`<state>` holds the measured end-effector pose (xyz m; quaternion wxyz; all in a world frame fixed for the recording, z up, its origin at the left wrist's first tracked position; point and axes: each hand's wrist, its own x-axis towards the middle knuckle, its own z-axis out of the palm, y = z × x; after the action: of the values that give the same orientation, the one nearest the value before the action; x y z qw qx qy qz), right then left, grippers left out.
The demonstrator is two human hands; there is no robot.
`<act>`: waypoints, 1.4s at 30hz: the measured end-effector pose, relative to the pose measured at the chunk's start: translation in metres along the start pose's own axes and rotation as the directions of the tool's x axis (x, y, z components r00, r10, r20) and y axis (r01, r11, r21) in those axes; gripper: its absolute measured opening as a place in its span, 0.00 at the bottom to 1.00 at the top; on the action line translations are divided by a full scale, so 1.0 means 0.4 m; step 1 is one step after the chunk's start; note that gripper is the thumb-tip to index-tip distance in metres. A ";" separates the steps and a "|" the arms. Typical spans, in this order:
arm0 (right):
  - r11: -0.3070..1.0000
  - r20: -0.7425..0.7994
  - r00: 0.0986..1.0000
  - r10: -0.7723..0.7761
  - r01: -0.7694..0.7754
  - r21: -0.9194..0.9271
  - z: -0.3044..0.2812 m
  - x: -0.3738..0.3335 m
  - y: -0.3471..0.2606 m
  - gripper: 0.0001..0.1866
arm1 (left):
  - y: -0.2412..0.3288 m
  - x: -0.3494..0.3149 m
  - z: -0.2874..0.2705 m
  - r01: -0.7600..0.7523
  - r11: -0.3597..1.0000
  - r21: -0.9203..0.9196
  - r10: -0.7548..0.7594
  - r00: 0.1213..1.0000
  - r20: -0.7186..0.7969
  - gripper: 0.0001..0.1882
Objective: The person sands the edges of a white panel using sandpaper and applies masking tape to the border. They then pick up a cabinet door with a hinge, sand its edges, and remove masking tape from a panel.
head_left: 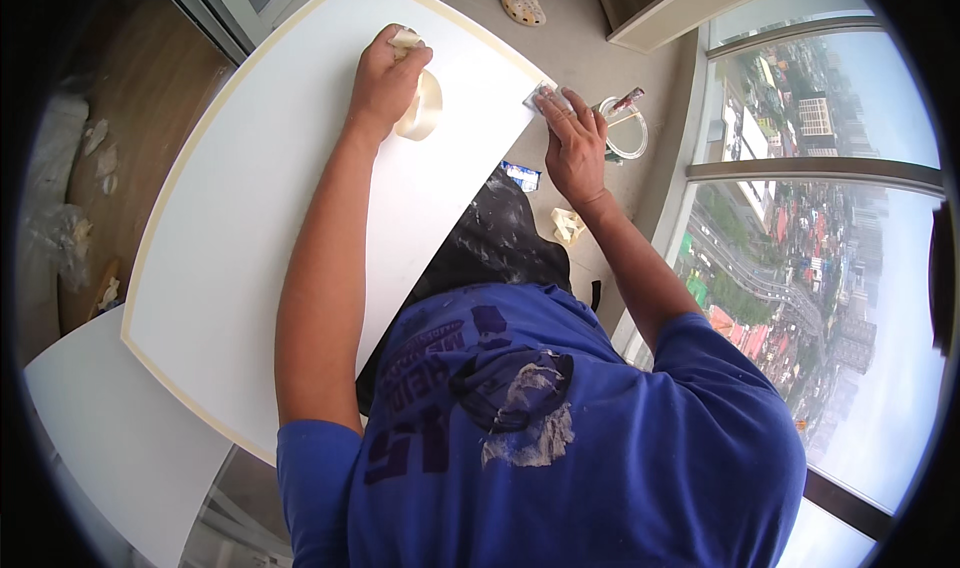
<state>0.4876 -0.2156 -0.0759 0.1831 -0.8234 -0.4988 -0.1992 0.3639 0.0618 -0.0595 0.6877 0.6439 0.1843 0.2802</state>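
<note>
A large white panel (250,218) with curved sides lies before me, edged by a strip of cream masking tape (165,193). My left hand (383,93) is closed over its far part, with a crumpled bit of tape (405,40) at the thumb and forefinger. A roll of masking tape (424,110) sits against the palm side of that hand, partly hidden by it. At the panel's far right corner, my right hand (570,133) presses its fingers onto a small greyish thing (538,96). The fingers cover most of it, so its kind cannot be told.
On the floor beyond the right hand stands an open can (630,133) with a brush (628,100) across it. Nearby lie a blue packet (521,176) and crumpled tape (568,225). Another person's clog (522,6) shows at the top. Tall windows (800,218) line the right.
</note>
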 end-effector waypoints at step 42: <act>0.956 0.097 0.991 0.093 -0.117 0.271 -0.008 -0.018 -0.023 0.21 | -0.007 0.003 0.009 0.000 0.997 0.075 0.001 1.000 -0.012 0.17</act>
<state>0.4758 -0.2185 -0.0760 0.2855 -0.8227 -0.4844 -0.0835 0.3673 0.0597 -0.0616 0.6618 0.6676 0.1985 0.2773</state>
